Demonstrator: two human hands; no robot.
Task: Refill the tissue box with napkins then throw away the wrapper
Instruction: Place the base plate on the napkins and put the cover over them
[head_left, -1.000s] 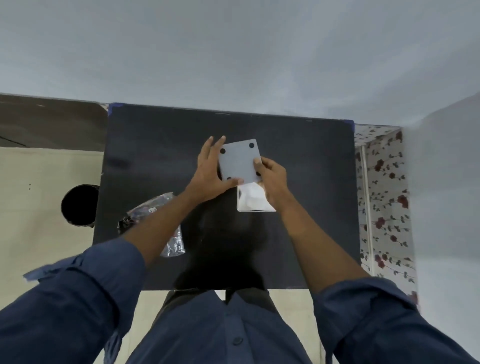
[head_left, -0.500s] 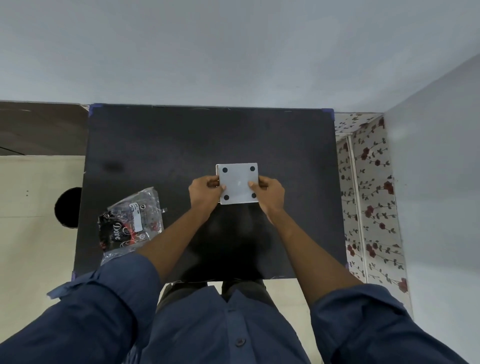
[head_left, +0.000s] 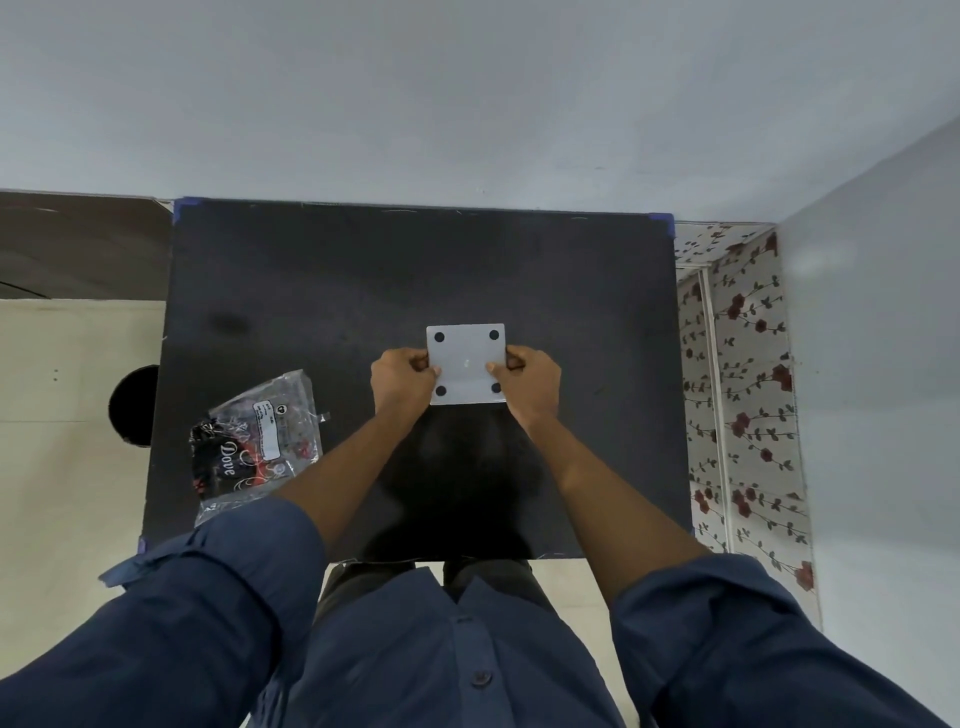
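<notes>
A square grey tissue box (head_left: 466, 358) sits on the black table (head_left: 311, 291), its flat face with a dark dot in each corner turned upward. My left hand (head_left: 402, 379) grips its left side and my right hand (head_left: 530, 376) grips its right side, thumbs on the top face. A crumpled clear plastic wrapper (head_left: 254, 441) printed "Dove" lies on the table near the front left, apart from both hands. No napkins show.
A round black bin (head_left: 132, 405) stands on the cream floor just left of the table. A floral-patterned surface (head_left: 743, 395) and a grey wall lie to the right. A wall runs along the table's far edge.
The grey panel, first held tilted above a shiny open box, now lies flat and square over it. Both hands shifted to the box's sides. The view tilted, showing more of the wrapper.
</notes>
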